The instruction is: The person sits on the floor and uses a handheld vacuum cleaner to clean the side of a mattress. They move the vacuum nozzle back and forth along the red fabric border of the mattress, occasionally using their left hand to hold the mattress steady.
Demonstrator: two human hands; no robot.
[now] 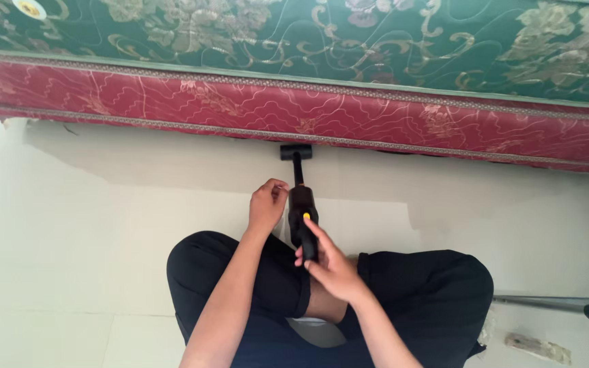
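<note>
A black handheld vacuum [302,211] with a yellow button points away from me, its flat nozzle [296,152] touching the lower edge of a mattress [349,112]. My right hand [328,262] grips the vacuum's handle from below, thumb stretched along the body near the yellow button. My left hand [267,204] is loosely curled just left of the vacuum's body, fingertips close to it; I cannot tell whether they touch. I sit on the floor with my knees apart in black shorts.
The mattress has a red quilted side and a green floral top across the far side. Pale tiled floor [103,225] lies around me. A grey metal tube [560,304] and a scrap of debris [536,347] lie at the lower right.
</note>
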